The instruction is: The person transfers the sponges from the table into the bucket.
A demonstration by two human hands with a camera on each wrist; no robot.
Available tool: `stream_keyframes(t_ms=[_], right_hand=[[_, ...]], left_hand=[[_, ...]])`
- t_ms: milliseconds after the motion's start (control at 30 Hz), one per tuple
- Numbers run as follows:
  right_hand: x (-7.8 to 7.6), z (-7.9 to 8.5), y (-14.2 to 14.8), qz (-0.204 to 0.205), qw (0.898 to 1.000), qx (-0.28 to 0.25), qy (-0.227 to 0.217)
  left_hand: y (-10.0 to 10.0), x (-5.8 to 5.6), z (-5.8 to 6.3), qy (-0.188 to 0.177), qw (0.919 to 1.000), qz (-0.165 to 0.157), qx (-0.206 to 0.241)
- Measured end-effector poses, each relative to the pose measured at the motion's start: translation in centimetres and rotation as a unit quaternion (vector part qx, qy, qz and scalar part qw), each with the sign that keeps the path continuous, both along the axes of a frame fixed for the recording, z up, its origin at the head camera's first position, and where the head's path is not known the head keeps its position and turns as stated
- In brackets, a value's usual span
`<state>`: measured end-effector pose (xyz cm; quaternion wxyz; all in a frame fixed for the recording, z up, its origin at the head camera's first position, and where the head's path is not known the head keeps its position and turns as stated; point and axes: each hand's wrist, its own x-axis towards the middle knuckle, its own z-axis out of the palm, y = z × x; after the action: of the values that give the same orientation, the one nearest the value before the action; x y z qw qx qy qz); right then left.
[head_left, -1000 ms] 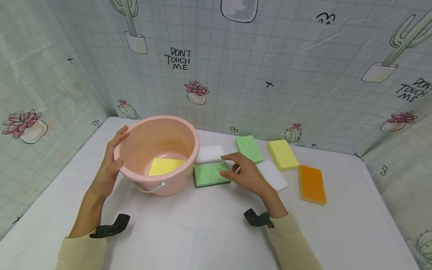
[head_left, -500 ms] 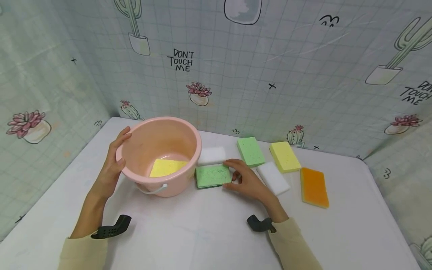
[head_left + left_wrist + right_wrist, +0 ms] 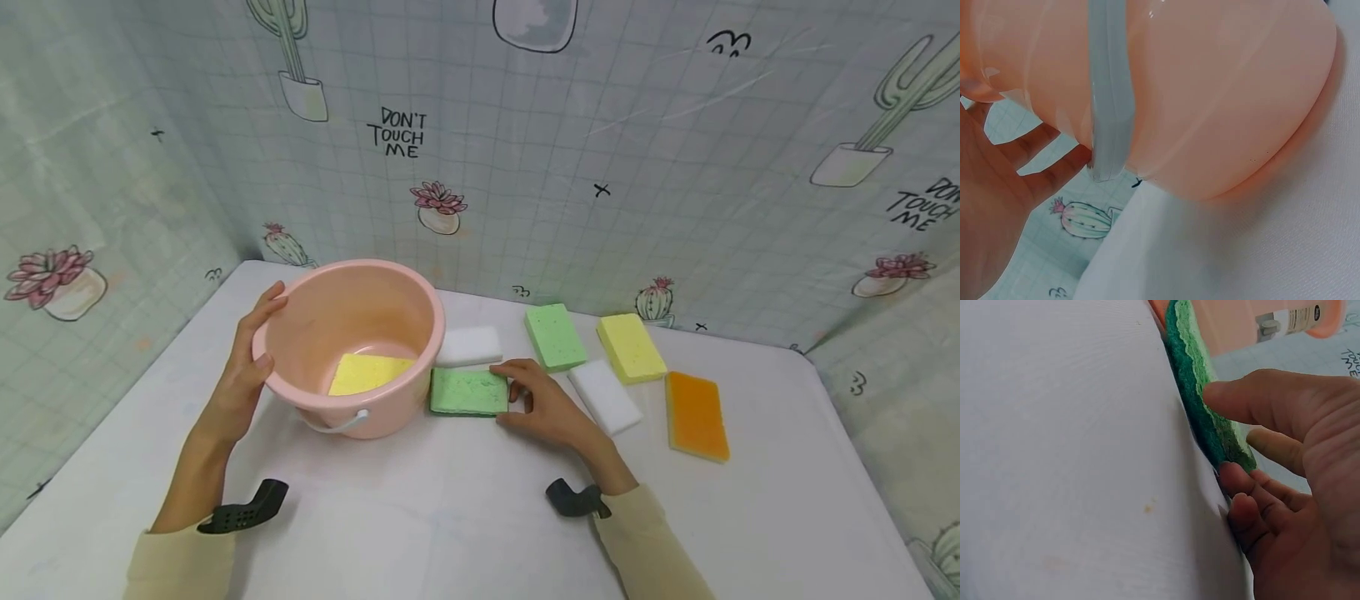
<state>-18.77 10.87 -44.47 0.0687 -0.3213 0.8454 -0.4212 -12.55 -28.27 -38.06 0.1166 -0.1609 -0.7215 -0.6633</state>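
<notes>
The right hand (image 3: 546,406) has come down, its grip pinching the right end of a green rectangular sponge (image 3: 468,392) on the white surface (image 3: 420,517). The left hand (image 3: 240,379) holds the round pink plastic bucket (image 3: 397,417), whose rim partly hides a yellow sponge (image 3: 366,374). Cactus-print sheeting (image 3: 517,233) hangs behind.

A round, pale pink plastic bucket (image 3: 401,407) stood mouth up at the left, its white handle (image 3: 362,413) hanging on the near side. Just right of its base lay a rectangular, porous light-green sponge (image 3: 469,393), long edges running left to right, its dark-green scouring layer underneath.
</notes>
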Motion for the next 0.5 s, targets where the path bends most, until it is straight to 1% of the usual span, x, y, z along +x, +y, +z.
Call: stream_keyframes(t_ms=[100,200,500], right_hand=[[-0.15,-0.26,-0.13,-0.007,1.000,-0.006,0.007],[-0.20,-0.45,-0.23,-0.011,1.000,-0.013,0.013],[-0.41,-0.60,-0.40,-0.025,0.999,-0.021,0.008]], left_hand=[[-0.11,-0.01,-0.14,-0.011,0.9999,0.011,0.000],[-0.15,-0.06,-0.19,-0.015,0.9998,0.014,-0.002],[-0.08,-0.19,-0.19,0.000,1.0000,0.000,0.008]])
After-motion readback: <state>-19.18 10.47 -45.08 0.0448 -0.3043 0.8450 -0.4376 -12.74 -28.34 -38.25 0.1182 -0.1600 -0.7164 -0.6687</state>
